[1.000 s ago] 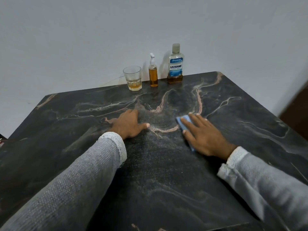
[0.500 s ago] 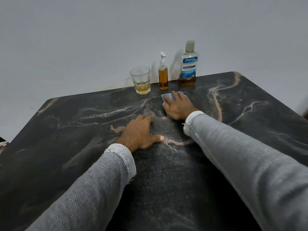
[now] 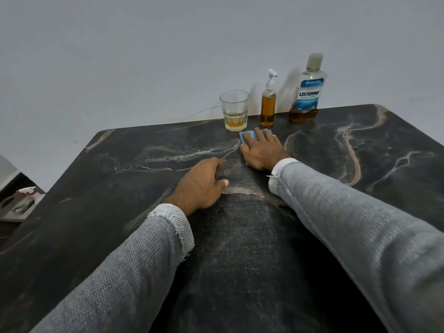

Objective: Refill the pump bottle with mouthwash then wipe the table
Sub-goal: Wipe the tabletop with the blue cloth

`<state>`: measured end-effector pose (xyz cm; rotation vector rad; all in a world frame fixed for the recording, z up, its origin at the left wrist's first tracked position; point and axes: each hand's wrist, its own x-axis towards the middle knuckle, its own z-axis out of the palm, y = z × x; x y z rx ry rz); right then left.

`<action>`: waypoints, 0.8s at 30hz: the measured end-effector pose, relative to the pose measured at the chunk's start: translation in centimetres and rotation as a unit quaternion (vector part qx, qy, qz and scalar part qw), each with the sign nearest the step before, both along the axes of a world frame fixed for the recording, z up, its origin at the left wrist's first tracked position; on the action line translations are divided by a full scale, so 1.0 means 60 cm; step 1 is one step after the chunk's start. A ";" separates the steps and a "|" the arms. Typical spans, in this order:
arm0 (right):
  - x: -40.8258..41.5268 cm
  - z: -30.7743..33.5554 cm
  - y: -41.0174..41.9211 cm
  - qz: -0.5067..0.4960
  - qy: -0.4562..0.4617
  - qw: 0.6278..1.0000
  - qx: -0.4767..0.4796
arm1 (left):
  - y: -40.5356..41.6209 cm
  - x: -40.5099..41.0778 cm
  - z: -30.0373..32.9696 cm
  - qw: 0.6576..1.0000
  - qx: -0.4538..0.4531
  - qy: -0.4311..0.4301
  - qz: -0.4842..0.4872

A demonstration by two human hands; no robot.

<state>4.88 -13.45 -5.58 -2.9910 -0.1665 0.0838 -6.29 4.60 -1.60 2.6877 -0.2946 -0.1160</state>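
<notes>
The right hand [image 3: 263, 150], flat on the blue cloth [image 3: 248, 135], has slid it left to just before the pump bottle [image 3: 268, 106] and glass [image 3: 235, 110], so wiping the table [image 3: 384, 145] goes on, while the left hand [image 3: 200, 186] rests open, holding nothing.

Landmark: the pump bottle [image 3: 268, 104], standing upright on the table [image 3: 120, 193] at its far edge, against the wall [image 3: 144, 56]. Left of the pump bottle, near it, stands the glass [image 3: 234, 110]. Right of it stands the mouthwash bottle [image 3: 307, 88]. Just in front of the pump bottle lies the cloth [image 3: 248, 136], flat under the right hand [image 3: 262, 151]. The left hand [image 3: 200, 186] rests on the table nearer the person, in front and left of the pump bottle.
</notes>
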 end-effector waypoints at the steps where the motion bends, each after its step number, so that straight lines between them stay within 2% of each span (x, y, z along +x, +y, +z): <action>1: 0.001 0.000 0.018 0.011 -0.005 1.000 -0.001 | 0.007 0.001 0.002 1.000 0.000 -0.003 0.006; 4: -0.015 0.002 0.076 0.065 -0.011 0.998 -0.010 | 0.023 0.000 0.011 1.000 0.004 -0.018 0.020; 9: -0.117 0.008 0.152 0.219 -0.016 0.975 -0.021 | 0.033 -0.016 0.041 0.998 -0.009 -0.029 0.053; 12: -0.207 0.006 0.136 0.296 -0.038 0.955 0.004 | 0.040 -0.030 0.056 0.997 -0.010 -0.027 0.067; 15: -0.280 0.004 0.061 0.342 -0.021 0.939 0.006 | 0.052 -0.050 0.063 0.997 -0.009 -0.028 0.070; 17: -0.296 0.008 -0.004 0.323 -0.021 0.946 0.005 | 0.064 -0.062 0.065 0.997 -0.011 -0.025 0.077; 20: -0.263 0.011 -0.079 0.192 -0.030 0.981 -0.001 | 0.079 -0.074 0.065 0.996 -0.011 -0.019 0.083; 22: -0.221 0.006 -0.085 0.095 -0.019 0.995 -0.004 | 0.085 -0.079 0.064 0.996 -0.009 -0.017 0.083; 24: -0.182 -0.002 -0.056 0.040 -0.019 0.999 -0.007 | 0.087 -0.082 0.063 0.996 -0.006 -0.015 0.083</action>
